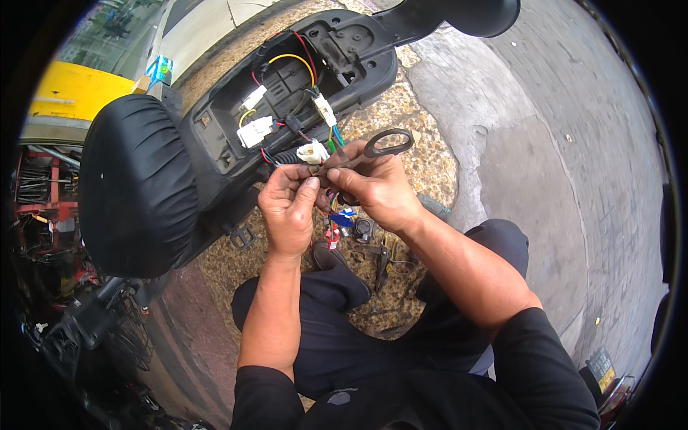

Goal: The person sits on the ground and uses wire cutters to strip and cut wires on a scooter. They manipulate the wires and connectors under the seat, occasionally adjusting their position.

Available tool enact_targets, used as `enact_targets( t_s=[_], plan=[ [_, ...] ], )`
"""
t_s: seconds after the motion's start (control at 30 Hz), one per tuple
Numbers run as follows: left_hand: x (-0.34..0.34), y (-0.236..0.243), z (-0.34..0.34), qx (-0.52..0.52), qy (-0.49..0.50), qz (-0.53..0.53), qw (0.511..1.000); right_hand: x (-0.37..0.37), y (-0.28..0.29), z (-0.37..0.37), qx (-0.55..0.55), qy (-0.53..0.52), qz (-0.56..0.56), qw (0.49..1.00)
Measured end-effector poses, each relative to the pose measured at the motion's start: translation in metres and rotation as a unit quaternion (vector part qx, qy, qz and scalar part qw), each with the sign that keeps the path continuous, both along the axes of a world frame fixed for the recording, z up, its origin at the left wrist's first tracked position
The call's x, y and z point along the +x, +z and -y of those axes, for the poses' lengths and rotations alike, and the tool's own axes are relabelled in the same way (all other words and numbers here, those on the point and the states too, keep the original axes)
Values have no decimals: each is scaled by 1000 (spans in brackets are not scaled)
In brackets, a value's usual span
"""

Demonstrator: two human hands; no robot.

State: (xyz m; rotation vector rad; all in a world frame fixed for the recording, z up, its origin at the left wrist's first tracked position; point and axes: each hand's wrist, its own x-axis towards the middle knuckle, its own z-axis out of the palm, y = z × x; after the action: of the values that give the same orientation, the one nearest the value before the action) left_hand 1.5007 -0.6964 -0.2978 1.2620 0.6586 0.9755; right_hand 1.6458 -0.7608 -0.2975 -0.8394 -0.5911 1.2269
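Observation:
My left hand [288,208] is closed in a pinch, thumb against forefinger, on what looks like a thin wire [313,172]. Right beside it, my right hand [380,188] grips a pair of scissors [390,142]; a dark handle loop sticks up past its fingers. The thumb of that hand meets the left fingertips, so the exact hold is partly hidden. Just beyond them sits a white connector [312,152]. More white connectors [256,132] and coloured wires [292,57] lie in the open black scooter body [222,107]. Below my hands hang a blue connector [342,219] and a red one [332,236].
A black padded seat [140,186] rises at the left, by a yellow panel [79,93]. Tools and loose parts [385,261] lie on the pebbled ground between my feet. Red metal racking [54,193] stands far left; grey pavement [537,158] stretches to the right.

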Motion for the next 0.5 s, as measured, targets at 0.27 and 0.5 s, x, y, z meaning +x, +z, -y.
enact_targets(
  t_s=[0.27, 0.5],
  plan=[
    [-4, 4, -5, -25, -43, 2, 999, -6, -6, 0, 46, -29, 32, 998],
    [-3, 5, -5, -9, -60, -18, 998, -10, -10, 2, 56, -45, 11, 997]
  ],
)
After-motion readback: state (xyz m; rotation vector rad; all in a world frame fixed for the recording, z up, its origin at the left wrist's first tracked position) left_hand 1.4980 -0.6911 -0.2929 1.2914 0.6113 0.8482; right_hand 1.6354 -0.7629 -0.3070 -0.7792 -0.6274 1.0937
